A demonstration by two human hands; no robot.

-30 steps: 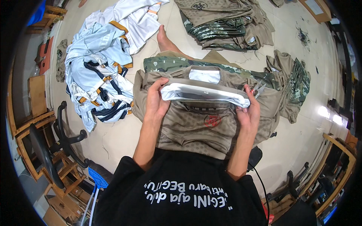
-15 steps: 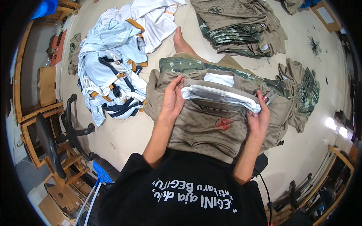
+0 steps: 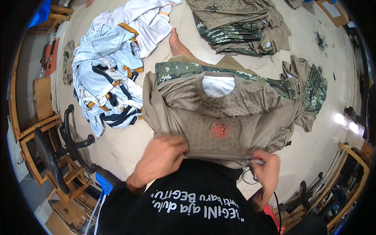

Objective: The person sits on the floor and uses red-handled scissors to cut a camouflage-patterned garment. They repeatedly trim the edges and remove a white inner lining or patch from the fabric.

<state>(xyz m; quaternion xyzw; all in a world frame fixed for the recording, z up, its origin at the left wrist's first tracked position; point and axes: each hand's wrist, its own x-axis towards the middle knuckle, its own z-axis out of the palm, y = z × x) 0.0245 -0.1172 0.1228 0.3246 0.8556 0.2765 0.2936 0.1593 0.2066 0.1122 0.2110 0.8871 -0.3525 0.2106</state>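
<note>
A brown patterned T-shirt (image 3: 235, 121) with a red round print lies spread across my lap. Its neckline points away from me and shows a white inside. At its near left part, my left hand (image 3: 162, 156) is closed on the cloth, somewhat blurred. Over by the near right edge, my right hand (image 3: 266, 168) is closed around small thread snips (image 3: 257, 158), of which a red part shows; its fingertips meet the hem. Green camouflage cloth (image 3: 176, 70) lies just beyond the neckline.
Pale blue and white shirts (image 3: 109, 51) form a heap at left. Folded brown and camouflage shirts (image 3: 243, 23) are stacked far right, with another bunch (image 3: 309, 90) nearer. A bare foot (image 3: 174, 39) rests between them. A black chair base (image 3: 70, 133) and blue dustpan (image 3: 103, 182) stand at left.
Both hands have come down toward me from the raised neckline to the shirt's near part. The neckline now lies flat and round, and the shirt is spread more smoothly.
</note>
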